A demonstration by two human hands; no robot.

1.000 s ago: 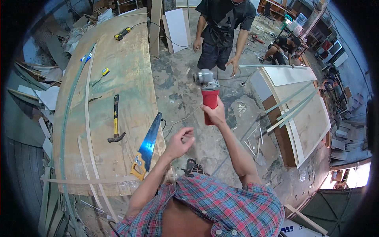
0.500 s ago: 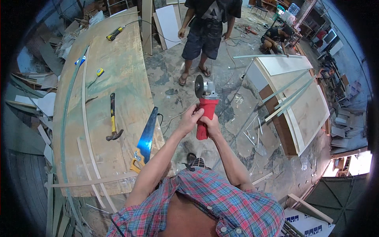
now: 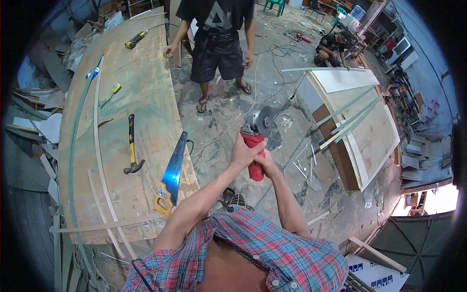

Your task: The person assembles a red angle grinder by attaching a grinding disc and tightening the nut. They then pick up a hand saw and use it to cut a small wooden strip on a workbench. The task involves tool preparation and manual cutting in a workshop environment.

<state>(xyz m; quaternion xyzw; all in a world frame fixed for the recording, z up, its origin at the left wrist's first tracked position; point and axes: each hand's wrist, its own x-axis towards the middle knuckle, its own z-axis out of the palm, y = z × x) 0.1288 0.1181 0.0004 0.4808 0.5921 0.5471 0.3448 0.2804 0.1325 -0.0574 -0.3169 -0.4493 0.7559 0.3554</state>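
Observation:
Both of my hands grip a red angle grinder point(image 3: 253, 141) in front of me, above the concrete floor. My left hand point(image 3: 244, 155) wraps its upper body near the metal head. Lower on the red body, my right hand point(image 3: 266, 163) is closed, its fingers partly hidden. The grinder's dark disc point(image 3: 265, 120) points away and to the right, touching nothing. Left of my arms, a handsaw point(image 3: 175, 168) with a yellow handle lies on the wooden table's near right edge. A claw hammer point(image 3: 132, 146) with a black and yellow handle rests farther left.
A large wooden tabletop point(image 3: 146, 107) holds a yellow tape measure point(image 3: 116, 88), a yellow-black tool point(image 3: 135, 40) and long thin strips. One person point(image 3: 219, 44) stands ahead; another point(image 3: 333, 48) crouches by a wooden panel structure point(image 3: 360, 131) at right. A cord point(image 3: 228, 127) crosses the floor.
The grinder has turned in my hands, its disc swinging right and now facing me more. My left hand moved over the body. The standing person came closer and shifted left.

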